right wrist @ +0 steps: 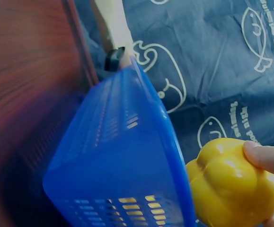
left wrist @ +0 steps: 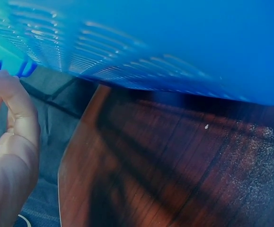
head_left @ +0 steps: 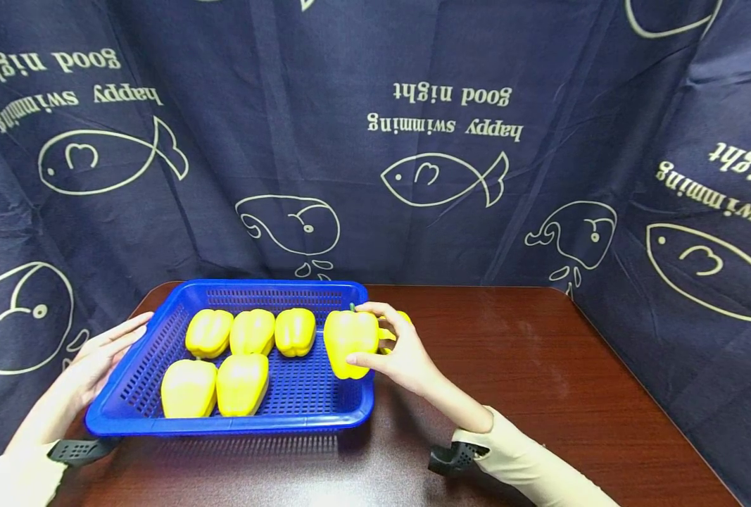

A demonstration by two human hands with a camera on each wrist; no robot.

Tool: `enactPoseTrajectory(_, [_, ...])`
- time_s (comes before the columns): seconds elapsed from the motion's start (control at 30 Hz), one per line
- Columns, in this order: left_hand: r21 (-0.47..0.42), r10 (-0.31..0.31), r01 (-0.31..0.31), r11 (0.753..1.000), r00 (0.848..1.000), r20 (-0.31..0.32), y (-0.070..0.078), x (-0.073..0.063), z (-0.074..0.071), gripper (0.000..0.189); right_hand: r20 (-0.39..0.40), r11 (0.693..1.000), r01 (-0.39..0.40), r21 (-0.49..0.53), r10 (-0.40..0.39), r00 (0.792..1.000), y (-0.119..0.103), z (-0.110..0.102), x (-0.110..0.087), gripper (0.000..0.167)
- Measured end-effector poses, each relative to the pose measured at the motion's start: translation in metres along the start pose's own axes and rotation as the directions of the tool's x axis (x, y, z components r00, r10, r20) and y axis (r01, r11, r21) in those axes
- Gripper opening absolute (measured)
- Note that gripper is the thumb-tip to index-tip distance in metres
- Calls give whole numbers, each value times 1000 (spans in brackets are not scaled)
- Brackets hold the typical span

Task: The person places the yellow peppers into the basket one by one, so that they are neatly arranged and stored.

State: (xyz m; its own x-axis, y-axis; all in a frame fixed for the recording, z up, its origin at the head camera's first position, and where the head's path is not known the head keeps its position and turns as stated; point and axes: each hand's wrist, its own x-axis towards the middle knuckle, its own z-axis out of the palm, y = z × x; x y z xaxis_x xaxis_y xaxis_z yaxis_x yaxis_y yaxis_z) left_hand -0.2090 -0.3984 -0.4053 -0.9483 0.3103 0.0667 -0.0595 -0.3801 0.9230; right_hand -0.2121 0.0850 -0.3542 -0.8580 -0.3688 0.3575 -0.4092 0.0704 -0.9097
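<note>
A yellow bell pepper (head_left: 351, 343) with a green stem is held by my right hand (head_left: 407, 352), above the right end of a blue basket (head_left: 236, 424). The thumb lies on its near side, and in the right wrist view the pepper (right wrist: 234, 182) is beside the basket's rim. More yellow (head_left: 405, 320) shows behind the fingers, partly hidden. Several yellow bell peppers (head_left: 253, 331) lie in the basket in two rows. Extended fingers of my left hand (head_left: 90, 370) touch the basket's left rim from outside; the left wrist view shows its bent thumb (left wrist: 16, 101) there.
The basket stands on a brown wooden table (head_left: 508, 366), toward the left. Its right part stretches past the basket. A dark blue curtain (head_left: 375, 232) with fish drawings hangs behind and at both sides. Black wrist straps (head_left: 80, 451) are on both arms.
</note>
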Motion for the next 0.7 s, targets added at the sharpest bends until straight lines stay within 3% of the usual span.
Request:
enactPoseTrajectory(0.3, [-63, 9, -4, 998, 998, 67, -2, -2, 0, 51, 56, 999, -2, -45, 5, 998, 3, 21, 5, 64])
enactPoseTrajectory(0.7, [-13, 12, -12, 1000, 1000, 19, -1, -1, -1, 49, 88, 999, 4, -53, 1, 996, 4, 39, 12, 64])
